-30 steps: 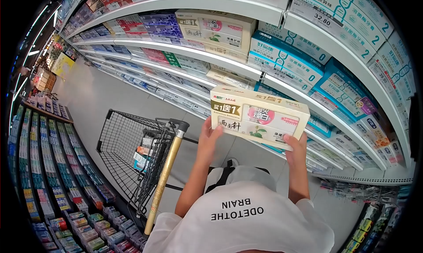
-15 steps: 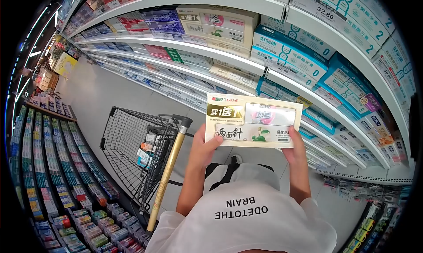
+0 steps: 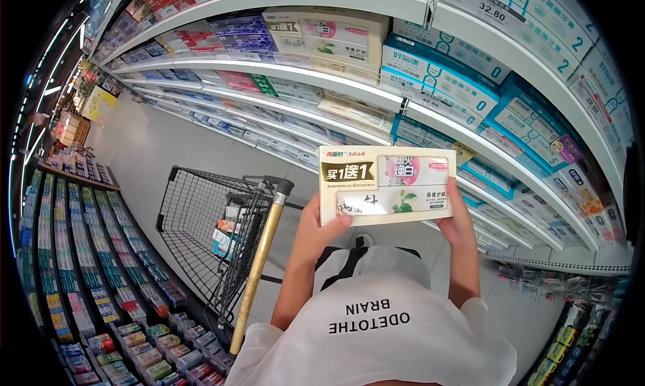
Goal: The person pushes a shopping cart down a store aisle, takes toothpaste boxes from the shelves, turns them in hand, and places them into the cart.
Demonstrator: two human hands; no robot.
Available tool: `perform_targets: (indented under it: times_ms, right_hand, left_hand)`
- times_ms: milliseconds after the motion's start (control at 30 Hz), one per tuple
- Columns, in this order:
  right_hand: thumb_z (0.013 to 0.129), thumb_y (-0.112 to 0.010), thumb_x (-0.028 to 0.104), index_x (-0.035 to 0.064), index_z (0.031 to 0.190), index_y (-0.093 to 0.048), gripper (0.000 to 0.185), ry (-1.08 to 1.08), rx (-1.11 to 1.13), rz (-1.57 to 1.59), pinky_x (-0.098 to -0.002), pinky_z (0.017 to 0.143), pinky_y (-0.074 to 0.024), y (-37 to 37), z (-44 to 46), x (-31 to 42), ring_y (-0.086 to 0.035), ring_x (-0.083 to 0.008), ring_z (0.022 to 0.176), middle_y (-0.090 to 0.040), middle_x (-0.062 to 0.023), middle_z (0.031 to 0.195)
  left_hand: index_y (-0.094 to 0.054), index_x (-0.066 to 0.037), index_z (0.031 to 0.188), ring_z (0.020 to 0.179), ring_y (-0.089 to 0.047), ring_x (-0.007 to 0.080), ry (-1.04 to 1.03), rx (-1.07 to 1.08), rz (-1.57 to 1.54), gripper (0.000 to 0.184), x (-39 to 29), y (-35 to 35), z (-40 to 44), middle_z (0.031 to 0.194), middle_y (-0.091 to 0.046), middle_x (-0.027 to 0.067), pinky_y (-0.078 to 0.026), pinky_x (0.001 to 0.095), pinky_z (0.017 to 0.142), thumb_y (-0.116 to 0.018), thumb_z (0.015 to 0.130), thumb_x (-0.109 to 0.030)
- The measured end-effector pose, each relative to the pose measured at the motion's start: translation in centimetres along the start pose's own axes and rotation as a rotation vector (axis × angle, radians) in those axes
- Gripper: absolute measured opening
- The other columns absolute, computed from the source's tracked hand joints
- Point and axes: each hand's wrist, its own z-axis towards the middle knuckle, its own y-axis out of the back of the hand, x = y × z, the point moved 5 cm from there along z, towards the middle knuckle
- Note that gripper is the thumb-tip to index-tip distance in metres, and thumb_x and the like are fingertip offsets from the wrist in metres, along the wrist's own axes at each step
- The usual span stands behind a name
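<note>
Between both hands I hold a cream toothpaste box [image 3: 396,196] in front of my chest, its printed front facing me. My left hand [image 3: 320,225] grips its left end, with the thumb on the lower front corner. At the right end, my right hand [image 3: 458,218] is closed round the edge. The box has a gold label at upper left and two window panels, one with a pink design and one with a green plant. Similar cream boxes [image 3: 329,40] stand on the shelf beyond.
A black wire shopping cart [image 3: 201,218] with a gold handle [image 3: 257,268] stands at my left, several small packages [image 3: 225,235] inside. Shelves [image 3: 269,70] of boxed toothpaste curve ahead and to the right. A rack of small packages [image 3: 101,265] lines the far left. Grey tiled floor [image 3: 161,127] runs between.
The toothpaste box has tilted and turned slightly in my hands, so glare now falls on its lower left lettering. My hands have shifted a little to the right with it.
</note>
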Motion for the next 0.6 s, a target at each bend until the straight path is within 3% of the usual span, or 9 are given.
perform_targets:
  times_ms: [67, 200, 300, 500, 600]
  right_hand:
    - [0.095, -0.041, 0.043, 0.004, 0.127, -0.042, 0.051, -0.022, 0.045, -0.02, -0.036, 0.064, -0.0582, -0.4, 0.0, -0.1, -0.065, -0.022, 0.091, -0.061, -0.0127, 0.112]
    - [0.094, -0.042, 0.041, -0.0015, 0.124, -0.044, 0.052, -0.066, 0.032, -0.04, -0.0323, 0.058, -0.0591, 0.2, 0.0, -0.7, -0.067, -0.0213, 0.083, -0.064, -0.014, 0.103]
    - [0.094, -0.043, 0.04, 0.0015, 0.125, -0.043, 0.049, -0.081, 0.0, -0.075, -0.0348, 0.056, -0.0574, 1.3, 0.0, -1.0, -0.066, -0.0229, 0.084, -0.062, -0.0146, 0.109]
    - [0.093, -0.049, 0.036, -0.0005, 0.126, -0.043, 0.05, 0.002, -0.053, -0.149, -0.0312, 0.081, -0.0501, 1.0, -0.6, -0.3, -0.06, -0.0172, 0.099, -0.059, -0.0104, 0.113]
    - [0.088, -0.059, 0.035, -0.0012, 0.128, -0.041, 0.057, 0.17, 0.001, -0.217, -0.0301, 0.088, -0.0457, 1.0, -0.8, 0.1, -0.056, -0.0164, 0.104, -0.057, -0.0098, 0.116]
  left_hand:
    - [-0.045, 0.003, 0.123, 0.102, -0.052, 0.0131, 0.046, -0.018, 0.037, 0.053, 0.4, 0.4, 0.0, 0.114, -0.056, 0.0082, -0.04, 0.0287, 0.09, -0.066, 0.077, -0.013]
    - [-0.044, 0.004, 0.125, 0.104, -0.051, 0.0144, 0.146, -0.03, 0.019, 0.053, 2.5, 1.2, 0.2, 0.115, -0.055, 0.009, -0.039, 0.0295, 0.092, -0.063, 0.078, -0.013]
    - [-0.042, 0.004, 0.127, 0.108, -0.05, 0.0167, 0.209, -0.031, -0.03, 0.056, 3.4, 1.7, 0.0, 0.119, -0.054, 0.0107, -0.038, 0.0309, 0.094, -0.064, 0.077, -0.011]
    - [-0.039, 0.003, 0.129, 0.112, -0.05, 0.0178, 0.239, 0.051, -0.048, 0.064, 4.4, 2.6, 0.1, 0.123, -0.052, 0.0121, -0.038, 0.033, 0.097, -0.07, 0.075, -0.012]
    - [-0.038, 0.002, 0.13, 0.112, -0.049, 0.0175, 0.206, 0.054, 0.012, 0.069, 4.0, 2.4, 0.2, 0.123, -0.052, 0.011, -0.038, 0.0326, 0.096, -0.074, 0.073, -0.014]
